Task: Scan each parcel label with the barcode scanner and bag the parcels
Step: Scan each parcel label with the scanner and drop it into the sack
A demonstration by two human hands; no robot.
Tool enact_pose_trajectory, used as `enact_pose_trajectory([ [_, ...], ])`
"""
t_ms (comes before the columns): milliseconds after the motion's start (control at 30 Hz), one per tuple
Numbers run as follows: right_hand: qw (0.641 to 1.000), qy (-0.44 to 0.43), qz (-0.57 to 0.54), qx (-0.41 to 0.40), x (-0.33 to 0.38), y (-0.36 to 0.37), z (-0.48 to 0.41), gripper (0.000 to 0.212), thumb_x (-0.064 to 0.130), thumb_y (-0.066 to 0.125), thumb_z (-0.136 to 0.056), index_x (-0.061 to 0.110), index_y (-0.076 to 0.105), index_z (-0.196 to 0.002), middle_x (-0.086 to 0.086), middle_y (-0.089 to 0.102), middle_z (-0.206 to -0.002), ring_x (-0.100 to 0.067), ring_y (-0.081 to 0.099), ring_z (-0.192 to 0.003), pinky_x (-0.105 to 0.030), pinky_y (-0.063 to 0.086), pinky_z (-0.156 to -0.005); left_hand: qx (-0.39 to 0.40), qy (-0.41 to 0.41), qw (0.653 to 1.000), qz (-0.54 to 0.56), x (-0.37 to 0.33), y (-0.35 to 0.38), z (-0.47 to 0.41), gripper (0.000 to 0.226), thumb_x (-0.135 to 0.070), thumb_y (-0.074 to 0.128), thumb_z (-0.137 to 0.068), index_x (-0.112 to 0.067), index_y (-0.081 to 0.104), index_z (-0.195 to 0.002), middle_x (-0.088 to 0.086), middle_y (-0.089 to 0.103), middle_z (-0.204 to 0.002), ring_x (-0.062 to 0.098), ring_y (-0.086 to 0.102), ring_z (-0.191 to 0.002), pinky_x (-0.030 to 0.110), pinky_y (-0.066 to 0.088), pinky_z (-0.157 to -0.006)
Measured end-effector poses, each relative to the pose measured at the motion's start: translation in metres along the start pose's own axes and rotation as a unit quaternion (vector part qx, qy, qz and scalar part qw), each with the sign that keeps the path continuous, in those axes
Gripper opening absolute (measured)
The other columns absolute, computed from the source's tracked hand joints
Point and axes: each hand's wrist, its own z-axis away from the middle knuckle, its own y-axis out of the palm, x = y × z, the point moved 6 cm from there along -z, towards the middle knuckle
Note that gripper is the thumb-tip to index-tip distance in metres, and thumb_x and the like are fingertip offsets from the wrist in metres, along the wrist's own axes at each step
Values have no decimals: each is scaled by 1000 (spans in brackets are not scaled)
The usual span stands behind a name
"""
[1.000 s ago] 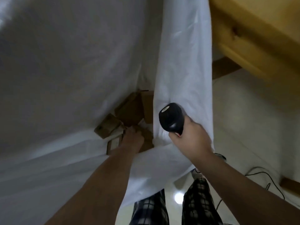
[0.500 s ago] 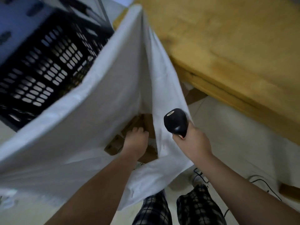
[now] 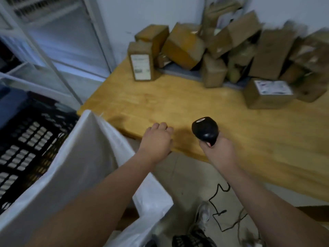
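My right hand grips the black barcode scanner over the near edge of the wooden table. My left hand hovers beside it at the table's edge, fingers curled, holding nothing. The white bag hangs open at lower left, below my left arm. Several brown cardboard parcels are heaped at the back of the table against the wall. One parcel stands upright at the left with its white label facing me. Another labelled parcel lies at the right.
A black perforated crate sits at the left behind the bag. A white metal rack stands at the back left. A black cable trails over the pale floor beneath the table edge, near my shoes.
My left hand has come up out of the bag, leaving the parcels inside. The view has lifted from the bag's inside to the table. The right hand with the scanner has risen beside it.
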Motion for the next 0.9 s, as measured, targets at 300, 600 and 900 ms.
enact_pose_trajectory([
  [300,985,80,-68,-136,-83,-153,-93,30,27,65,-84,5,55,-66,-10,57,-54,-24,60,-53,-35,45,-48,1,93,996,2,-127,-31,-142,41,-35,44,-99,-16,48,-135,5,49,-133,26,44,-123,38,41,-99],
  [600,966,164,-138,-146,-157,-218,-160,21,34,64,-82,13,59,-82,-8,65,-68,-29,66,-63,-50,58,-66,46,102,990,89,-233,-19,-252,70,-48,60,-88,-17,32,-145,8,36,-141,27,37,-129,40,40,-102],
  [900,935,194,-278,-107,-190,-219,-182,13,22,66,-88,10,62,-91,-14,67,-78,-22,62,-59,-37,55,-60,169,79,979,85,-265,19,-350,127,-62,74,-71,-9,-8,-153,12,-4,-161,28,-4,-148,40,5,-121],
])
